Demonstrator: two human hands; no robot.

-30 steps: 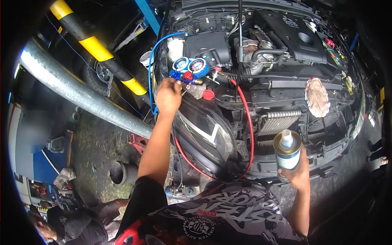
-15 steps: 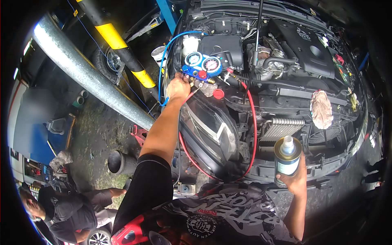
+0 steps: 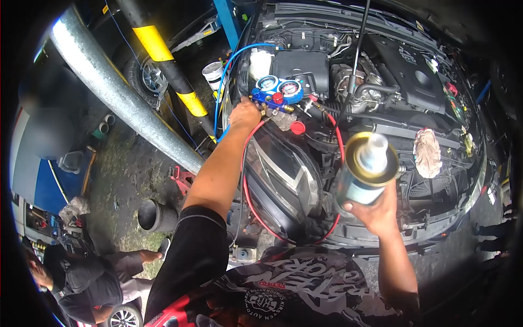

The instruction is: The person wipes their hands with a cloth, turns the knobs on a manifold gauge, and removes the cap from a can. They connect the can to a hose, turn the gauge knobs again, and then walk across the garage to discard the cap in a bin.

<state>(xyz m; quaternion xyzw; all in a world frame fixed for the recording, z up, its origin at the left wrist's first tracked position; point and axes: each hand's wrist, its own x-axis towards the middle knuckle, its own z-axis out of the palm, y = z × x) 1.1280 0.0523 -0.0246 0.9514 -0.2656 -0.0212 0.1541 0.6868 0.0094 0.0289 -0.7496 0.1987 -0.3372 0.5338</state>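
My left hand [image 3: 244, 113] is closed at the left end of a blue manifold gauge set [image 3: 275, 100], which has two round dials and lies over the engine bay's near-left corner. Its fingertips are partly hidden, so the exact part gripped is unclear. A blue hose [image 3: 219, 90] and a red hose [image 3: 245, 188] run beside this hand. In my right hand [image 3: 376, 215] is a metal can [image 3: 364, 188] with a gold-coloured top, a pale label and a whitish cap or neck. I hold it roughly upright above the car's front, slightly blurred.
A hood prop rod [image 3: 357, 54] crosses the open engine bay. A crumpled cloth [image 3: 427, 152] lies on the front panel. To the left are a striped post [image 3: 153, 43], a black bucket [image 3: 156, 216] and a red stand [image 3: 181, 179]. Another person [image 3: 81, 278] is at lower left.
My right hand has raised the can towards the camera and slightly left, so it looks larger. My left hand stays at the gauge set. The view has shifted slightly.
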